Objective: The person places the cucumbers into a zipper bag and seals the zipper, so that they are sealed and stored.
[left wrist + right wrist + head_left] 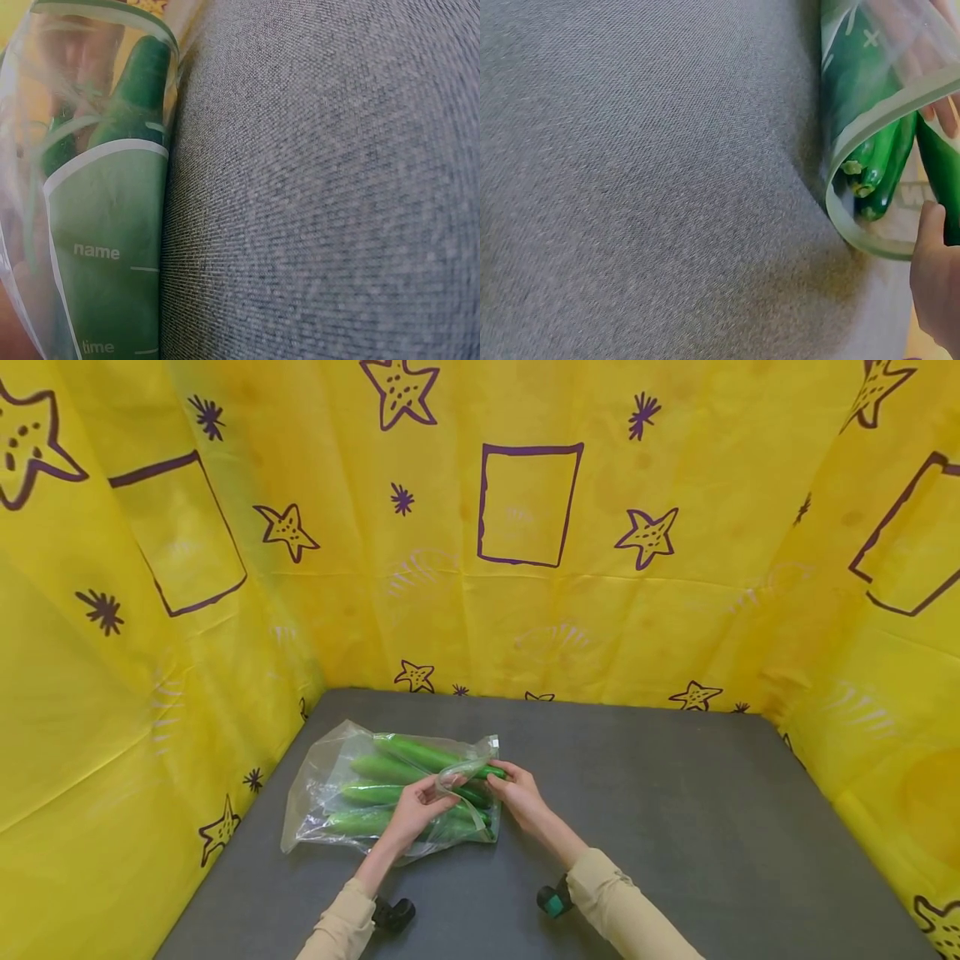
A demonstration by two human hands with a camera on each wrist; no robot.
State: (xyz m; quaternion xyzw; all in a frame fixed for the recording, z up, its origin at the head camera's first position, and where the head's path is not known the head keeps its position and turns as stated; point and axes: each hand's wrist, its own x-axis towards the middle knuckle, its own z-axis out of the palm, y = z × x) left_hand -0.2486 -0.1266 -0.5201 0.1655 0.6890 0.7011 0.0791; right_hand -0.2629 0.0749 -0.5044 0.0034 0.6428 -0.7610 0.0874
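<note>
A clear zip bag (311,797) lies on the table with several long green cucumbers (367,793) inside, side by side. Its mouth faces right and gapes in the right wrist view, where cucumber ends (866,187) show within the rim. My left hand (414,810) pinches the upper edge of that mouth. At the opening, my right hand (521,797) grips the end of the far cucumber (492,772) between thumb and fingers. Most of this cucumber is inside the bag. The left wrist view shows the bag's printed green label (112,217) up close.
The dark grey table (637,793) extends to the right of the bag. Yellow patterned cloth (525,627) surrounds it at the back and both sides. Dark straps with mounts (553,902) sit at the wrists.
</note>
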